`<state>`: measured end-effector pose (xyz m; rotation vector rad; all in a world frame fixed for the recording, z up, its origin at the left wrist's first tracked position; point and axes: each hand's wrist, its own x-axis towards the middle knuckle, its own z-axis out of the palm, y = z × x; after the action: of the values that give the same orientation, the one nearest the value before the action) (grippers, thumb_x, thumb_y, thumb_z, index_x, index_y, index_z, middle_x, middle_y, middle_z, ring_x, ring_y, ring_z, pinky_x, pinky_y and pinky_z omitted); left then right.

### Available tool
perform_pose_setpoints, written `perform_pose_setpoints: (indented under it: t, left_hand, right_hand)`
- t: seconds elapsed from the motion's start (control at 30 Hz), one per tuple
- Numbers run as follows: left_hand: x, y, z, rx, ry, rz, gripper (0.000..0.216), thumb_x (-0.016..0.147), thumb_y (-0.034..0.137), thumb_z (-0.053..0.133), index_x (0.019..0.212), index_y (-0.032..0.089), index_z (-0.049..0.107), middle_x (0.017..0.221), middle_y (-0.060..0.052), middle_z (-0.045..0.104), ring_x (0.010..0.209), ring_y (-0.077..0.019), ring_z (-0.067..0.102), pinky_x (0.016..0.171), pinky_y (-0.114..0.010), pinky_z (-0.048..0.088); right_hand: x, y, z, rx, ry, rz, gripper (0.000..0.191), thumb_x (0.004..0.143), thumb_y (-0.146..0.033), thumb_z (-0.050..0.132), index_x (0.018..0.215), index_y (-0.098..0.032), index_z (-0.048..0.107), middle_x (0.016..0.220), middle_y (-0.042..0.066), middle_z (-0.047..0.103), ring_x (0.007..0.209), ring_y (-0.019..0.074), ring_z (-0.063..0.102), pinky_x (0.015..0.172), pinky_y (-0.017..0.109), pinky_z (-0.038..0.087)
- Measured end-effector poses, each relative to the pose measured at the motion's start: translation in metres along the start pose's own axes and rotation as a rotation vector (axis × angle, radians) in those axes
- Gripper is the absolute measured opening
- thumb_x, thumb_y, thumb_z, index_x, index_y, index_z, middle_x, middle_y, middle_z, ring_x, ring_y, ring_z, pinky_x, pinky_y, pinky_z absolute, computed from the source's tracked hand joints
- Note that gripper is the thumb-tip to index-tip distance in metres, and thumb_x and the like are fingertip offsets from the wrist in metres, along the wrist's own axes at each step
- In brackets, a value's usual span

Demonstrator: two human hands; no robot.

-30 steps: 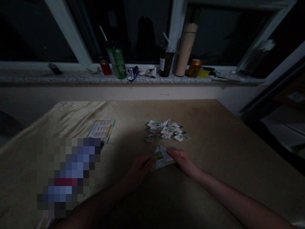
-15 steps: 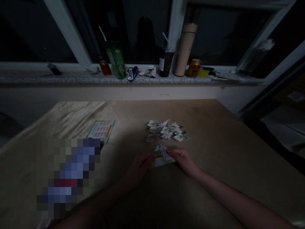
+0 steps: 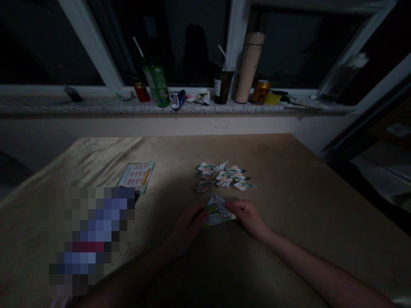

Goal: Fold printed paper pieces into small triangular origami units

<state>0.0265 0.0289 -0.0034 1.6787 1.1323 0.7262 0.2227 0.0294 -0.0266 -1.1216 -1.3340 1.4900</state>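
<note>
Between my two hands is a partly folded sheet of printed paper [image 3: 218, 209], green and white, with a slanted fold rising to a point at its top. My left hand [image 3: 192, 220] is closed on its left edge, in deep shadow. The thumb and fingers of my right hand [image 3: 246, 214] pinch its right side. Just beyond the sheet lie several small folded paper pieces [image 3: 224, 176] with pointed ends, set close together in rows. A flat stack or sheet of printed paper [image 3: 136, 176] rests farther left.
A blurred-out blue object [image 3: 99, 229] lies on the cloth-covered table [image 3: 289, 184] at the left. Along the window sill [image 3: 112, 105] stand a green container [image 3: 157, 85], a drink cup with a straw [image 3: 222, 87], a tall pink flask [image 3: 249, 68] and a gold can [image 3: 260, 92].
Almost nothing differs. The left side of the folded paper and my left fingers have shifted very slightly; both hands keep their hold.
</note>
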Motion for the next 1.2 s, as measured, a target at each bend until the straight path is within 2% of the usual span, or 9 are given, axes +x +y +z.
perform_pose_setpoints:
  t: [0.1,0.2,0.3,0.5,0.63,0.73,0.93,1.03,1.2]
  left_hand:
    - [-0.001,0.000,0.001,-0.102,0.024,0.063,0.028,0.087,0.027,0.044,0.114,0.021,0.043,0.107,-0.003,0.058,0.093,-0.0179,0.055,0.078,-0.028,0.043]
    - [-0.001,-0.002,0.001,-0.094,0.077,0.024,0.019,0.085,0.026,0.047,0.102,0.022,0.041,0.095,-0.001,0.058,0.082,-0.0164,0.056,0.071,-0.026,0.044]
    - [-0.001,-0.004,0.001,-0.040,0.111,0.000,0.010,0.083,0.028,0.049,0.089,0.020,0.045,0.081,0.001,0.054,0.073,-0.0151,0.052,0.065,-0.024,0.042]
    - [0.000,-0.003,0.001,-0.056,0.128,0.001,0.009,0.081,0.028,0.050,0.086,0.020,0.049,0.079,0.002,0.054,0.072,-0.0146,0.051,0.064,-0.022,0.040]
    - [0.000,-0.004,0.001,-0.077,0.131,-0.012,0.011,0.081,0.028,0.052,0.088,0.020,0.051,0.081,0.001,0.056,0.071,-0.0145,0.051,0.063,-0.021,0.040]
    - [0.001,-0.005,0.001,-0.116,0.143,-0.049,0.014,0.080,0.030,0.053,0.090,0.019,0.053,0.081,0.001,0.057,0.069,-0.0146,0.052,0.061,-0.021,0.040]
    - [0.005,-0.002,-0.003,-0.151,0.189,-0.127,0.022,0.077,0.032,0.055,0.094,0.019,0.060,0.086,-0.001,0.064,0.075,-0.0180,0.058,0.063,-0.023,0.043]
    - [0.005,0.000,-0.005,-0.174,0.187,-0.135,0.025,0.077,0.033,0.054,0.096,0.019,0.064,0.089,-0.002,0.067,0.080,-0.0199,0.060,0.065,-0.025,0.044]
    - [0.002,0.002,-0.006,-0.175,0.140,-0.112,0.027,0.080,0.034,0.051,0.098,0.020,0.067,0.092,-0.001,0.070,0.084,-0.0206,0.062,0.070,-0.026,0.046]
  right_hand:
    - [-0.001,-0.003,0.002,-0.008,0.056,0.012,0.044,0.075,-0.057,0.055,0.058,-0.016,0.056,0.050,-0.003,0.044,0.048,0.0099,0.038,0.045,0.022,0.029]
    - [-0.001,-0.006,0.003,-0.037,0.054,0.020,0.047,0.073,-0.059,0.054,0.055,-0.016,0.049,0.049,-0.005,0.035,0.046,0.0078,0.032,0.043,0.021,0.023]
    - [-0.001,-0.009,0.005,-0.083,0.058,-0.018,0.045,0.075,-0.057,0.053,0.056,-0.017,0.046,0.051,-0.005,0.033,0.047,0.0077,0.032,0.044,0.021,0.023]
    - [-0.002,-0.013,0.009,0.122,0.143,-0.127,0.030,0.074,-0.042,0.063,0.083,-0.021,0.044,0.060,-0.007,0.047,0.052,0.0083,0.043,0.050,0.019,0.032]
    - [-0.002,-0.011,0.008,0.105,0.157,-0.150,0.029,0.071,-0.037,0.068,0.073,-0.020,0.045,0.057,-0.007,0.046,0.051,0.0077,0.044,0.049,0.018,0.033]
    - [-0.002,-0.012,0.008,0.092,0.135,-0.149,0.027,0.068,-0.036,0.070,0.070,-0.019,0.049,0.059,-0.004,0.053,0.054,0.0093,0.051,0.052,0.020,0.038]
    - [-0.007,-0.014,0.008,0.011,0.122,-0.209,0.035,0.055,-0.027,0.078,0.084,-0.020,0.060,0.085,0.003,0.066,0.079,0.0174,0.062,0.067,0.026,0.048]
    - [-0.008,-0.012,0.006,-0.088,0.133,-0.195,0.036,0.057,-0.026,0.077,0.089,-0.019,0.062,0.089,0.005,0.067,0.079,0.0191,0.063,0.066,0.028,0.050]
    - [-0.007,-0.008,0.003,-0.152,0.177,-0.197,0.025,0.061,-0.029,0.075,0.083,-0.019,0.068,0.081,0.006,0.069,0.077,0.0202,0.064,0.065,0.029,0.050]
